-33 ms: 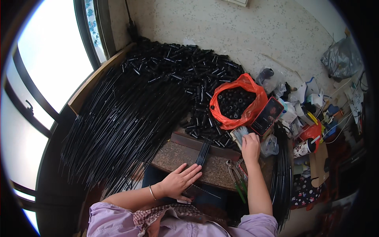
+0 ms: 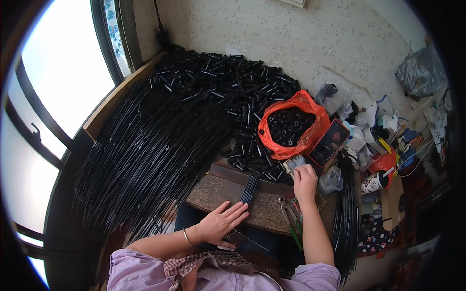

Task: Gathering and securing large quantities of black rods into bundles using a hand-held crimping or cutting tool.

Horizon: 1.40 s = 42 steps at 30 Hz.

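Change: nothing has moved since the earlier frame; both hands and all objects keep their places.
Left hand (image 2: 221, 222): lies flat, fingers spread, palm down on the brown work board (image 2: 213, 191); it grips nothing, fingertips beside the small bundle of black rods (image 2: 250, 189).
Right hand (image 2: 305, 178): fingers curled around a small grey bundle (image 2: 293, 164) at the board's far right corner.
Orange bag (image 2: 310, 138): open, filled with black caps, just beyond the right hand.
Phone (image 2: 329, 143): propped against the bag's right side.
Pliers (image 2: 290, 218): on the board, near the right forearm.
Long black rods (image 2: 145, 155): fanned out to the left.
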{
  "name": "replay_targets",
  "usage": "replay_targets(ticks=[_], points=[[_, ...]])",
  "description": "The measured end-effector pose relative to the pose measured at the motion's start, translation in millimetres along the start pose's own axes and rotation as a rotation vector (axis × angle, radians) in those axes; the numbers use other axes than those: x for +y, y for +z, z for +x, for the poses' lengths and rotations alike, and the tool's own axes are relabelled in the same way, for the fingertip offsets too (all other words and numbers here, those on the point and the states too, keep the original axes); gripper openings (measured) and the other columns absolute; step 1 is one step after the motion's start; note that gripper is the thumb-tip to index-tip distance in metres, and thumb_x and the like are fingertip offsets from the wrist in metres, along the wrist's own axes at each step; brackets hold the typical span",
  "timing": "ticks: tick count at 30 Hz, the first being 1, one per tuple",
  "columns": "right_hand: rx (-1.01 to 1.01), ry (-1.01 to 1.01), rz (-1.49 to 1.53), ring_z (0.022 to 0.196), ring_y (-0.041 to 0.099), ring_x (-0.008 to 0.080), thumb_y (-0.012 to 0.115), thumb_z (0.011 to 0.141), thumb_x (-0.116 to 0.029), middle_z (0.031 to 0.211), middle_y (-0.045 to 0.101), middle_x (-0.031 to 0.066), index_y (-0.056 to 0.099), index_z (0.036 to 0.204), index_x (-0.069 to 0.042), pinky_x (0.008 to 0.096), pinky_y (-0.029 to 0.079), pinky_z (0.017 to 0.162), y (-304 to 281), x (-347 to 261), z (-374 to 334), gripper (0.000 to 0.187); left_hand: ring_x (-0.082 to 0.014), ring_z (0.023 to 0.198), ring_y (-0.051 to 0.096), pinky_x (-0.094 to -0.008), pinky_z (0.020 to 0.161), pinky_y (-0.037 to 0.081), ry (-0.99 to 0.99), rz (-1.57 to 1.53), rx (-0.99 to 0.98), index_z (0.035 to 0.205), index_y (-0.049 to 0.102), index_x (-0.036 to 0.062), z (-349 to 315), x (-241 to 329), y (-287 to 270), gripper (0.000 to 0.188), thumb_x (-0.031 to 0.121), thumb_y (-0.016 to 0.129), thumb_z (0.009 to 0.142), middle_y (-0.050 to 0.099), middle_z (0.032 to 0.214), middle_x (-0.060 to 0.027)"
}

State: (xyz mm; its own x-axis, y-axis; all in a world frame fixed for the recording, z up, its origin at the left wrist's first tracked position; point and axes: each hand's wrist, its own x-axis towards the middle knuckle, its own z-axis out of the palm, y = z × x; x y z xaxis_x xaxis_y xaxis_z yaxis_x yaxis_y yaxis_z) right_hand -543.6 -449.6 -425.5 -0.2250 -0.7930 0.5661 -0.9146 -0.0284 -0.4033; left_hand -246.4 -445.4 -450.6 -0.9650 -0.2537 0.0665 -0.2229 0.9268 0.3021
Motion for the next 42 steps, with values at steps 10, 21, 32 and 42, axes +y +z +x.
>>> replay_targets(ticks=[10,21,32,42], points=[[-0.401,1.06,1.87,0.105,0.052,0.028,0.048,0.091,-0.015,0.114,0.054,0.0154,0.049,0.093,-0.005,0.0384,0.043,0.086,50.2,-54.9,-41.9,0.01,-0.0272,0.135,0.017,-0.0431,0.107,0.016,0.024,0.141,0.014,0.137,0.022,-0.0001,1.2,-7.3,22.2,0.095,0.038,0.064,0.062,0.019,0.145,-0.0169],[-0.371,-0.148,0.18,0.072,0.057,0.0302,0.057,0.076,0.0,0.078,0.055,0.0115,0.062,0.087,-0.002,0.0364,0.046,0.063,28.9,-15.4,-16.7,0.012,-0.0275,0.135,0.018,-0.0429,0.107,0.018,-0.015,0.125,-0.069,0.136,0.022,-0.0024,6.8,0.3,0.6,0.098,0.036,0.067,0.058,0.019,0.144,-0.0175],[-0.365,-0.142,0.15,0.073,0.058,0.0295,0.055,0.076,0.001,0.079,0.055,0.0099,0.063,0.087,-0.002,0.0371,0.048,0.064,32.4,-16.9,-16.2,0.014,-0.0257,0.135,0.018,-0.0434,0.107,0.016,-0.032,-0.029,-0.004,0.137,0.024,0.0002,7.1,0.9,-1.8,0.084,0.021,0.057,0.062,0.021,0.145,-0.015],[-0.411,-0.146,0.202,0.072,0.057,0.0306,0.057,0.076,-0.001,0.079,0.055,0.0105,0.064,0.087,-0.004,0.0369,0.047,0.063,31.8,-12.0,-10.2,0.013,-0.0264,0.135,0.018,-0.0449,0.106,0.017,-0.022,0.115,-0.059,0.137,0.024,-0.0003,6.6,1.3,-3.2,0.107,0.059,0.064,0.058,0.021,0.144,-0.0141]])
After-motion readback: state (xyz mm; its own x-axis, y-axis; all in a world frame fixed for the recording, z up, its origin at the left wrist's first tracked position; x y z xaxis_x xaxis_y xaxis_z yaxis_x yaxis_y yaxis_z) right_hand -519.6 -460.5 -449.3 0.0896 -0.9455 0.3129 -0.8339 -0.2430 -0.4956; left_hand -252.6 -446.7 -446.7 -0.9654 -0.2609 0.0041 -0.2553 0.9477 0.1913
